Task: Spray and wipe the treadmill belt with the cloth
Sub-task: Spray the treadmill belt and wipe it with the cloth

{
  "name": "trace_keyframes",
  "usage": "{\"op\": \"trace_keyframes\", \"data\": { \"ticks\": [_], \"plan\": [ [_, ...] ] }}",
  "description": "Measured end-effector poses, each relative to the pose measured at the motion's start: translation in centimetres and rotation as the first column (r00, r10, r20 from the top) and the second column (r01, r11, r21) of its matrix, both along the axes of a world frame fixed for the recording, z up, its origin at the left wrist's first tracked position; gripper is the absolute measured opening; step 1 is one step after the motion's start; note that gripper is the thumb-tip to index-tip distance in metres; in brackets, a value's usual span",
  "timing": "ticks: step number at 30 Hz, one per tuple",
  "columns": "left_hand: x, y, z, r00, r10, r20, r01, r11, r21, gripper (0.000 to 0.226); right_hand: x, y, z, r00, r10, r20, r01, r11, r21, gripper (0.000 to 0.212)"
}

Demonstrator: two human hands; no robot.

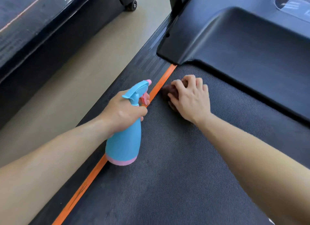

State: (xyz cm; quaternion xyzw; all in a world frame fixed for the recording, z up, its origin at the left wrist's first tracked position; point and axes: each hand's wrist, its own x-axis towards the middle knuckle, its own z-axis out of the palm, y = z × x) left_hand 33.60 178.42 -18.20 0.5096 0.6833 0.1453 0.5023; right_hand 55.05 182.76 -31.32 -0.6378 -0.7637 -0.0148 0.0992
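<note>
Both of your hands are clamped on something. Your left hand [124,112] grips the neck of the spray bottle [125,140], with a finger at its pink trigger. Your right hand [189,97] has its fingers curled over the cloth [168,90] and presses it down on the treadmill belt [167,174].

The bottle is smooth plastic, a rounded blue body that narrows to the neck, with a pink band at the base and a pink nozzle tip. Its long axis runs from the base at lower centre of the frame up toward the centre. The nozzle points to the upper right, across the orange stripe [80,189].

The cloth is dark, brownish and bunched into a soft lump. It lies just right of the stripe, near the centre of the frame, and is mostly hidden under your fingers.

The belt is dark with a fine woven, dotted grain and fills the lower right. The glossy stripe runs diagonally along its left edge. Beyond the stripe lies the ribbed side rail [142,65].

A smooth, moulded black motor cover [234,40] fills the upper right. Beige floor [75,65] and a second treadmill [33,23] occupy the upper left.
</note>
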Motion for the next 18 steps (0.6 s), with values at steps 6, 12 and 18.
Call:
{"op": "trace_keyframes", "data": {
  "ticks": [6,12,18],
  "plan": [
    [-0.5,-0.3,-0.3,1.000,-0.015,0.010,0.015,0.999,-0.030,0.048,-1.5,0.9,0.6,0.980,-0.198,0.003,0.198,0.980,-0.024,0.037],
    [-0.8,0.3,-0.5,0.999,-0.024,0.036,0.027,0.997,-0.073,0.049,-0.5,-3.2,0.6,0.985,0.171,0.041,-0.168,0.984,-0.064,0.040],
    [-0.7,0.0,-1.2,0.996,0.026,0.082,-0.020,0.997,-0.074,0.050,-0.2,3.5,0.3,0.992,-0.116,0.058,0.120,0.991,-0.065,0.039]
  ]
}}
